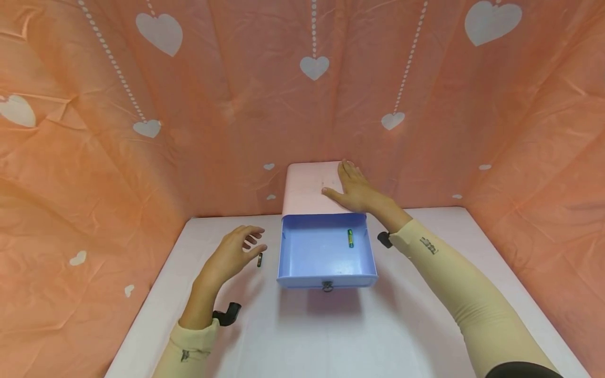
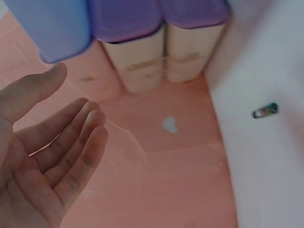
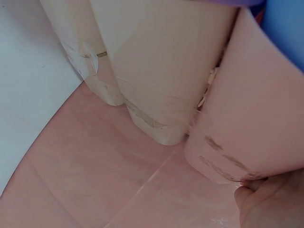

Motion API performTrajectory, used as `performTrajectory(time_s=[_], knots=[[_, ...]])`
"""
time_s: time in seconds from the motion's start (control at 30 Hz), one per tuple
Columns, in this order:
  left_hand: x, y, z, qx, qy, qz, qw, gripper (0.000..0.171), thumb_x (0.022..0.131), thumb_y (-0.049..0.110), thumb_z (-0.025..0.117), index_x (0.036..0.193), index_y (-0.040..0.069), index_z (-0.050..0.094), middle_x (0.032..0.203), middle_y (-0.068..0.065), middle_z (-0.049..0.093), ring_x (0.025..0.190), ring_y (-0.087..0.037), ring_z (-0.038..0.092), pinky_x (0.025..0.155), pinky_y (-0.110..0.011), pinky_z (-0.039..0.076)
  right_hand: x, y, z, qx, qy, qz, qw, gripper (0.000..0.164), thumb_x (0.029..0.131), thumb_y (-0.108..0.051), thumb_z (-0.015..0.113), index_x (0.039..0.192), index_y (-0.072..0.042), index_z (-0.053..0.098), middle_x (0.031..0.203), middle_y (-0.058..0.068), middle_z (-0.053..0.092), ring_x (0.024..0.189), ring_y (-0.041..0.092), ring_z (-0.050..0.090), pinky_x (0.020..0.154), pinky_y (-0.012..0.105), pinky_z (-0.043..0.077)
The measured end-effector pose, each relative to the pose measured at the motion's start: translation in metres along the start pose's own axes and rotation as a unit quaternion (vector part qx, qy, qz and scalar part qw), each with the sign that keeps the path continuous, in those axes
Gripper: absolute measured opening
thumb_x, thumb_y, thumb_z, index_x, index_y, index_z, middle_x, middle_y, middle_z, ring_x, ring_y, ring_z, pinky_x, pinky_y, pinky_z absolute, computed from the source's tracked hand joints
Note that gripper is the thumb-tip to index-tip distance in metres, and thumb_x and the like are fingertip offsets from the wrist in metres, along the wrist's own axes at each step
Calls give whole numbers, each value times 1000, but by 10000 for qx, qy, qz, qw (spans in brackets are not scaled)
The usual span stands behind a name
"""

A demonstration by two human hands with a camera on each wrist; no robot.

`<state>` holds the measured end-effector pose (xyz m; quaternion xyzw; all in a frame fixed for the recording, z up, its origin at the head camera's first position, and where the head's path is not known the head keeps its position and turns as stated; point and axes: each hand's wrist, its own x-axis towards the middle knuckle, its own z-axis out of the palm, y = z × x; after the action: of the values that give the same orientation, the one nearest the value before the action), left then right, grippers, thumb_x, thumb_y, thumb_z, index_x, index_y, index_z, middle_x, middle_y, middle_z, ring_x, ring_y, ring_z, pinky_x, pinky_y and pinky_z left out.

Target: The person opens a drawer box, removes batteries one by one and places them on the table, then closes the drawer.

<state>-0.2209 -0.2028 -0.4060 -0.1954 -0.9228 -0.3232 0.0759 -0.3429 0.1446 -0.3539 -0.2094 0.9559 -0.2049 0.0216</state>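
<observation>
A pink drawer box (image 1: 309, 184) has its blue drawer (image 1: 312, 252) pulled out toward me, a small metal ring pull on its front. Inside the drawer, near its right wall, lies a green and yellow battery (image 1: 351, 238). My right hand (image 1: 356, 191) rests with spread fingers on the top right of the pink box. To the left of the drawer, my left hand (image 1: 233, 254) hovers with loosely bent fingers and nothing in it. A small dark battery (image 1: 260, 260) lies on the table close to its thumb; the left wrist view shows this battery (image 2: 266, 110) with a green end.
Under the blue drawer, purple drawers (image 2: 126, 19) in cream casings (image 2: 140, 71) make up the lower stack. The white table (image 1: 326, 341) meets an orange-pink cloth (image 1: 246, 115) with white hearts at the back and sides.
</observation>
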Motion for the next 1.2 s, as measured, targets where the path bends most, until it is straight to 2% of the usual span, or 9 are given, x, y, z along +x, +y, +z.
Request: performTrajectory(time_s=[0.27, 0.7, 0.87, 1.2], knots=[[-3, 25, -5, 23, 164, 169, 9997, 45, 97, 12, 81, 137, -2, 66, 123, -17, 70, 107, -35, 70, 93, -51, 61, -1, -1, -1, -27, 1, 18, 10000, 105, 107, -68, 40, 168, 4, -5, 178, 21, -13, 165, 34, -14, 134, 49, -5], [-5, 60, -13, -220, 193, 381, 9988, 48, 98, 15, 81, 141, 2, 66, 127, -13, 70, 109, -36, 70, 96, -51, 60, 1, 1, 1, -27, 34, -33, 10000, 105, 107, -68, 40, 168, 4, -5, 178, 21, -12, 165, 34, -13, 134, 47, -6], [-1, 74, -10, -285, 132, 601, 9977, 49, 97, 15, 82, 140, 0, 66, 128, -13, 70, 109, -34, 70, 95, -48, 60, 1, 0, 0, -66, 79, -4, 9999, 106, 107, -69, 41, 168, 4, -5, 178, 21, -11, 165, 34, -13, 134, 49, -5], [6, 92, 2, -351, -11, 774, 9964, 43, 97, 15, 82, 134, -1, 68, 126, -13, 70, 110, -32, 69, 97, -45, 59, 1, 0, 1, -128, 90, -15, 9999, 105, 107, -68, 42, 168, 4, -4, 178, 22, -10, 165, 36, -12, 134, 50, -3]])
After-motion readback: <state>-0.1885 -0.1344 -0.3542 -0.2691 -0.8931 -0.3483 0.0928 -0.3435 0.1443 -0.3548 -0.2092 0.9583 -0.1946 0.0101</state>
